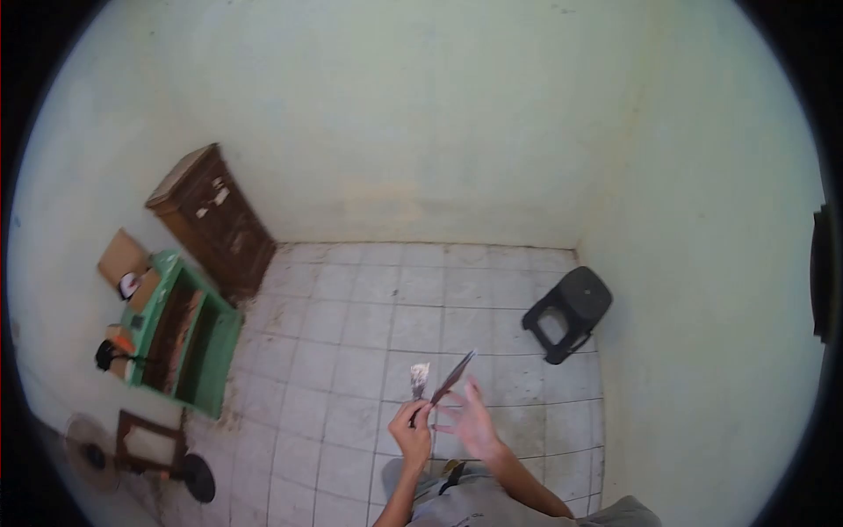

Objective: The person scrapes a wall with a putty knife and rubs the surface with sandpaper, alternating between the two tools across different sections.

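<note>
My left hand (411,429) is closed in front of my body, above the tiled floor. A putty knife (421,378) with a wide, spotted metal blade points up and away from it. Between its thumb and fingers my left hand also pinches a thin, dark brown flat piece (453,378), which slants up to the right and has a pale tip. My right hand (475,428) is open beside it, fingers spread and palm turned toward the dark piece. The fingers of my right hand overlap its lower right edge in this view.
A black plastic stool (584,299) lies tipped over near the right wall. On the left stand a brown wooden cabinet (219,220) and a green shelf unit (211,351) with cardboard boxes (123,255). A fan (92,452) and a wooden frame (132,417) are at lower left.
</note>
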A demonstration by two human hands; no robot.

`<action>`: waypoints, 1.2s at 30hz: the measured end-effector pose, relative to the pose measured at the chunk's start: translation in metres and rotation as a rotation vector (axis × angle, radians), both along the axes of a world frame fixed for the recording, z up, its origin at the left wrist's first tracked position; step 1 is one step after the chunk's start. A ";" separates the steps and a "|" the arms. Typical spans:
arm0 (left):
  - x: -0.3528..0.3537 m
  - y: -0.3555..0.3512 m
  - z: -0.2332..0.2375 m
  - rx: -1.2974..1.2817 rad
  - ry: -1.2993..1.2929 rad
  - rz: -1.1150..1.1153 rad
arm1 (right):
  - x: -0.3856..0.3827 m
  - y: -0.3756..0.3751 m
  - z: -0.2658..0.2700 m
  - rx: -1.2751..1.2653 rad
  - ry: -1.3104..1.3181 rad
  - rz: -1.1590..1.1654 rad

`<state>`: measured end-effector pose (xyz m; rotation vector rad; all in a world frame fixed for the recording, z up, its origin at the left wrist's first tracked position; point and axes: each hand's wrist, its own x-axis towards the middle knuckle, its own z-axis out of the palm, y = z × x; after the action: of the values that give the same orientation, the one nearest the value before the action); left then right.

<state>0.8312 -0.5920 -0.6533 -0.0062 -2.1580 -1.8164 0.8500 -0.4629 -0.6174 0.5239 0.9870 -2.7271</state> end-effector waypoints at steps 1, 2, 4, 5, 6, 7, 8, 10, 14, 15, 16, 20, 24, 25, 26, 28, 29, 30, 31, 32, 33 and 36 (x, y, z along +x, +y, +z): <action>-0.002 0.004 0.010 -0.044 0.051 -0.009 | -0.013 -0.001 -0.010 -0.075 -0.037 0.003; -0.008 0.004 0.011 -0.134 0.133 -0.038 | -0.025 -0.002 -0.015 -0.149 -0.068 0.016; -0.024 -0.006 0.010 -0.310 0.296 -0.051 | -0.046 -0.012 -0.012 -0.174 0.023 0.030; -0.035 -0.009 0.010 -0.317 0.307 -0.072 | -0.055 -0.011 -0.011 -0.189 0.056 0.059; -0.046 -0.015 0.011 -0.331 0.312 -0.085 | -0.067 -0.009 -0.008 -0.152 0.089 0.036; -0.055 -0.022 0.013 -0.356 0.311 -0.097 | -0.080 -0.013 -0.005 -0.128 0.119 0.016; -0.069 -0.029 0.017 -0.333 0.325 -0.110 | -0.093 -0.023 -0.003 -0.117 0.146 -0.005; -0.100 -0.052 0.026 -0.180 0.157 -0.096 | -0.122 -0.058 0.001 -0.134 0.162 -0.046; -0.155 -0.111 0.027 0.272 -0.310 -0.045 | -0.181 -0.096 0.012 -0.102 0.150 -0.126; -0.171 -0.131 0.024 0.349 -0.315 -0.060 | -0.199 -0.109 0.021 -0.154 0.214 -0.107; -0.184 -0.154 0.020 0.440 -0.331 -0.071 | -0.216 -0.115 0.032 -0.191 0.271 -0.089; -0.212 -0.236 -0.005 0.728 -0.585 -0.110 | -0.271 -0.144 0.080 -0.217 0.460 -0.008; -0.211 -0.270 -0.009 0.750 -0.799 -0.257 | -0.297 -0.161 0.108 -0.264 0.504 0.003; -0.214 -0.271 -0.006 0.756 -0.827 -0.278 | -0.303 -0.161 0.110 -0.227 0.495 -0.009; -0.214 -0.266 -0.003 0.761 -0.855 -0.304 | -0.312 -0.163 0.109 -0.202 0.486 -0.022; -0.234 -0.273 0.005 0.775 -0.918 -0.341 | -0.332 -0.166 0.109 -0.160 0.464 -0.049; -0.246 -0.276 0.006 0.785 -0.945 -0.350 | -0.345 -0.166 0.111 -0.137 0.451 -0.063; -0.256 -0.277 0.003 0.797 -0.964 -0.364 | -0.354 -0.165 0.110 -0.169 0.486 -0.063; -0.268 -0.282 0.001 0.802 -0.975 -0.322 | -0.366 -0.165 0.108 -0.196 0.525 -0.056; -0.287 -0.290 -0.002 0.815 -0.983 -0.274 | -0.387 -0.167 0.108 -0.221 0.561 -0.039; -0.305 -0.297 -0.009 0.835 -0.985 -0.217 | -0.407 -0.167 0.104 -0.171 0.566 -0.057; -0.356 -0.315 -0.031 0.875 -0.744 -0.281 | -0.448 -0.156 0.092 -0.083 0.521 -0.089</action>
<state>0.4752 -0.9067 -0.6842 0.6839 -1.5403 -3.1540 0.4019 -0.6188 -0.5253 -0.1778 0.9615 -3.0388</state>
